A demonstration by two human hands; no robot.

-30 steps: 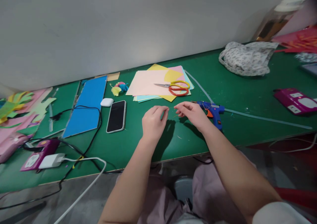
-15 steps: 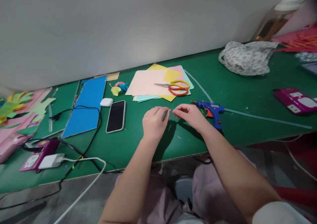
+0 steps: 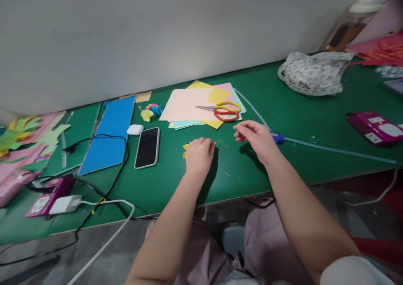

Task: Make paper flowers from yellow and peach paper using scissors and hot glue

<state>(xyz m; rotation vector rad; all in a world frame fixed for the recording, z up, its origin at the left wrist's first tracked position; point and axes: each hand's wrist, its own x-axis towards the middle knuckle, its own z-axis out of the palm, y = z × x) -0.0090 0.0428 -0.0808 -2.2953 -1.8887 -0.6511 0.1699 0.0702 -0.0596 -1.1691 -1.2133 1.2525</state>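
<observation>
My left hand (image 3: 199, 154) is closed over a small yellow paper piece (image 3: 184, 151), whose petal-like tips stick out on its left. Thin curly strands (image 3: 222, 145) trail from its fingertips to the right. Apart from it, my right hand (image 3: 253, 137) hovers with thumb and fingers drawn together in a loose pinch; anything between them is too small to make out. A blue glue gun (image 3: 278, 138) lies mostly hidden behind the right hand, with a long clear glue stick (image 3: 333, 147) running out of its back.
Scissors (image 3: 227, 111) rest on stacked coloured paper (image 3: 185, 102). To the left are a phone (image 3: 147, 147), a white earbud case (image 3: 135, 129), a blue board (image 3: 110, 134) and cables. Small paper shapes (image 3: 149, 112) lie behind the phone. A patterned cloth bag (image 3: 315, 74) and purple power strip (image 3: 374, 127) sit right.
My hands have separated. The right hand has moved right and now covers most of the glue gun. Yellow tips and curly strands have come into sight around the left hand.
</observation>
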